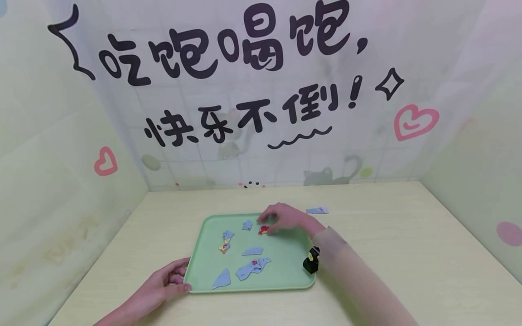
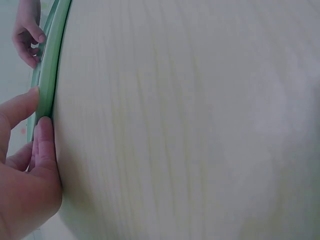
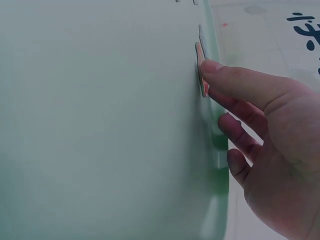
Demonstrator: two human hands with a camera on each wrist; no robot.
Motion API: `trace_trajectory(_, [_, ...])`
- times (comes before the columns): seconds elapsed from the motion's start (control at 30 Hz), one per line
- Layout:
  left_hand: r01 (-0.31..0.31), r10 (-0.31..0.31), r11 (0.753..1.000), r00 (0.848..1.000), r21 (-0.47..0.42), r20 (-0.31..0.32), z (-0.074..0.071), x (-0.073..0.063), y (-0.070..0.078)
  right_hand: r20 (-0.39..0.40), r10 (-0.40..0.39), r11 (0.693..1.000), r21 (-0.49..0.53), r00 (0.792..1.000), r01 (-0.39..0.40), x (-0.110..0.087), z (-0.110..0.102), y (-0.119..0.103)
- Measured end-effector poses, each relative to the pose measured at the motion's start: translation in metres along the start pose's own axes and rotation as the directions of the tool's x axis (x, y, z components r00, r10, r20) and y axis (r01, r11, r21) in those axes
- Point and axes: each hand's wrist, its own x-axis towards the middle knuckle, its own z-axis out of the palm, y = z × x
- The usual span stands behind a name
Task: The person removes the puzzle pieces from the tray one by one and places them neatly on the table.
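Note:
My left hand grips the near left corner of a pale green tray; in the left wrist view its thumb and fingers pinch the rim. Over the tray's far right part, my right hand holds a small red jigsaw-like piece between thumb and fingers. The right wrist view shows the thumb on this red piece, with the fingers partly behind it. A small blue piece lies just left of the right hand. Further blue pieces lie on the tray, including a joined strip with a red spot.
A blue and yellow piece, a flat-edged piece and a triangular piece lie apart on the tray. A black object sits at its right rim. Another blue piece rests on the wooden table beyond. Printed cloth walls surround the table.

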Motion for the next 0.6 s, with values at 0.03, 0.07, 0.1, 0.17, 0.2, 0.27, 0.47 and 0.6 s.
trace_trajectory(0.03, [0.002,-0.002,1.0,1.0,-0.003,-0.001,0.0,0.0,0.0002,0.002,0.002,1.0,-0.007,1.0,-0.002,0.0005,0.0006,-0.0002])
trace_trajectory(0.07, [-0.001,0.001,1.0,1.0,-0.001,-0.001,0.0,0.0002,0.0005,0.002,0.002,1.0,-0.018,1.0,-0.002,0.001,0.0013,-0.0004])
trace_trajectory(0.1, [-0.004,0.004,1.0,1.0,0.0,-0.003,-0.0001,0.0005,0.0007,0.001,0.008,1.0,-0.028,1.0,-0.008,0.0016,0.0017,-0.0006])
trace_trajectory(0.17, [-0.005,0.005,1.0,1.0,0.001,-0.002,-0.0002,0.0007,0.0009,-0.001,0.019,0.999,-0.046,1.0,-0.019,0.0024,0.0025,-0.0016])
trace_trajectory(0.2, [-0.003,0.003,1.0,1.0,0.0,-0.001,-0.0004,0.0007,0.001,-0.004,0.024,0.998,-0.054,1.0,-0.025,0.0028,0.0028,-0.0021])
trace_trajectory(0.27, [-0.007,0.007,1.0,1.0,0.0,0.001,-0.0008,0.0011,0.0003,-0.009,0.038,0.997,-0.062,0.999,-0.038,0.0033,0.0031,-0.0031])
trace_trajectory(0.47, [-0.016,0.016,1.0,1.0,-0.003,0.004,-0.0014,0.0019,-0.0019,-0.001,0.035,0.997,-0.067,0.999,-0.035,0.0049,0.0037,-0.0031])
trace_trajectory(0.6, [-0.003,0.003,1.0,1.0,0.004,0.0,-0.0005,0.001,-0.0018,0.014,0.013,0.996,-0.087,1.0,-0.012,0.0054,0.0048,-0.0034])
